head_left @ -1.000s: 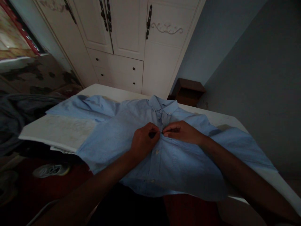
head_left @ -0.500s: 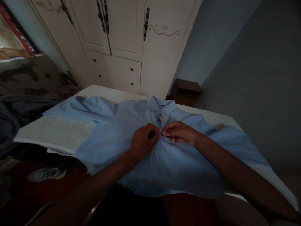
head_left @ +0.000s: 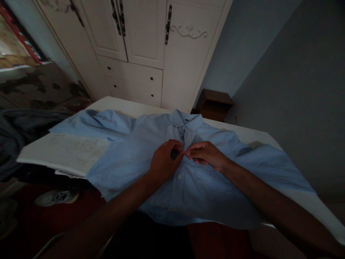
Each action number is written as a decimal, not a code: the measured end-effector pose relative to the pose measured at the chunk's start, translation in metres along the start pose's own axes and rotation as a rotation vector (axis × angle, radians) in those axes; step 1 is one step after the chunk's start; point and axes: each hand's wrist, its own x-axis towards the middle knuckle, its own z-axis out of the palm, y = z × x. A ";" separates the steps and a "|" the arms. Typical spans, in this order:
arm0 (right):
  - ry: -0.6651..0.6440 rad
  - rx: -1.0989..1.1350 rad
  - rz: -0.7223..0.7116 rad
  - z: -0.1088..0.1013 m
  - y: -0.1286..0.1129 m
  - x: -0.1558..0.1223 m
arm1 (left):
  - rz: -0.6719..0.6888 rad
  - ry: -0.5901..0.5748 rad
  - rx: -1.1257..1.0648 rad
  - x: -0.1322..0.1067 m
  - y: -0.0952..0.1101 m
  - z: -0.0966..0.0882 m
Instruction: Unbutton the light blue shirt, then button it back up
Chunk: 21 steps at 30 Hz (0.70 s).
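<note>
A light blue button-down shirt (head_left: pixel 129 158) lies face up on a white table (head_left: pixel 78 153), its collar toward the far edge and its sleeves spread to both sides. At the front placket, below the collar, my left hand (head_left: pixel 165 158) pinches the shirt's edge between thumb and fingers. Close against it, my right hand (head_left: pixel 206 154) pinches the placket from the other side. The fingertips of both hands meet and hide what lies between them. Lower on the placket a pale button (head_left: pixel 179 176) shows.
Beyond the table stands a white wardrobe (head_left: pixel 142 46) with dark handles. A brown wooden box-like stand (head_left: pixel 215 104) is by the wall. Dark clothing (head_left: pixel 27 133) is heaped at the left, and a shoe (head_left: pixel 56 198) rests on the red floor.
Both hands stay at the same spot on the placket with slight finger movement; the right hand's fingers have drawn a little closer to the left thumb. The shirt lies almost unchanged.
</note>
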 end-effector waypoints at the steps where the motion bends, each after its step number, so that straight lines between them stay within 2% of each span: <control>1: 0.008 -0.008 -0.004 0.001 0.000 0.000 | -0.019 -0.002 -0.031 0.000 0.001 0.000; 6: 0.051 -0.037 -0.041 0.004 0.000 -0.001 | -0.131 0.007 -0.163 0.003 0.005 -0.001; 11: 0.062 -0.044 -0.046 0.005 -0.001 -0.003 | -0.193 0.023 -0.196 0.004 0.006 -0.002; 14: 0.065 -0.045 -0.039 0.005 -0.001 -0.004 | -0.192 0.027 -0.167 0.004 0.004 -0.003; 21: 0.055 -0.125 -0.073 0.003 0.008 0.001 | -0.169 -0.067 -0.026 0.006 -0.002 -0.005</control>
